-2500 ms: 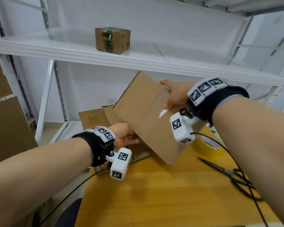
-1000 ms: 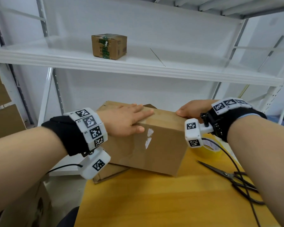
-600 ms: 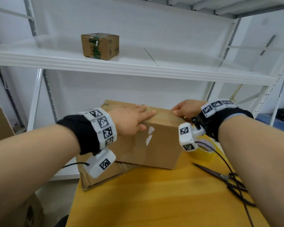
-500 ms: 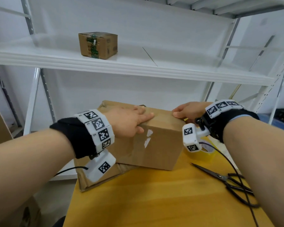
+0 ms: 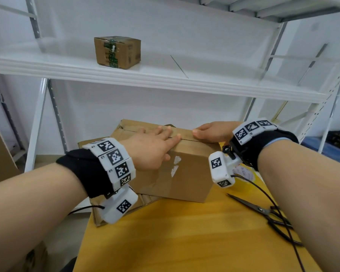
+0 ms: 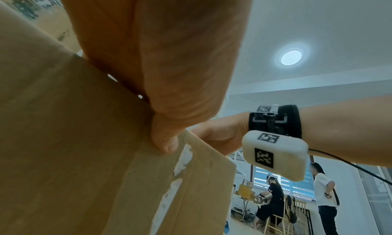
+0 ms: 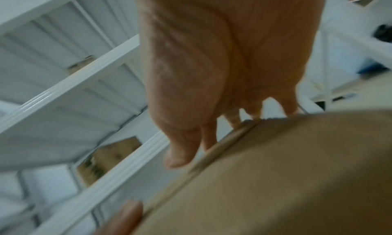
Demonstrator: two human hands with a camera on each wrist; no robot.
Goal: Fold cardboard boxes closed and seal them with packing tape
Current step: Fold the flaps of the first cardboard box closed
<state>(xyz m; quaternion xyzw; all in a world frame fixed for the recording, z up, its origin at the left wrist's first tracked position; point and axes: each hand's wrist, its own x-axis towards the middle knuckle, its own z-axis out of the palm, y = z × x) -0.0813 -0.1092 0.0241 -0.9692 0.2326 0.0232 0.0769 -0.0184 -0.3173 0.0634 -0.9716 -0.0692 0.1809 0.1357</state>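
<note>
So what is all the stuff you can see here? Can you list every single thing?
big cardboard box: one, brown, on the table, top flaps folded down
flat cardboard: some, brown, under the big box at the table's left edge
small box: one, brown with green tape, on the shelf
shelf: one, white, behind the table
tape roll: one, yellow, on the table right of the big box, partly hidden
scissors: one pair, black, on the table's right side
table: one, yellow wood
wrist cameras: two, white, one under each wrist
hands: two; left hand flat on the box top, right hand on its right end
</note>
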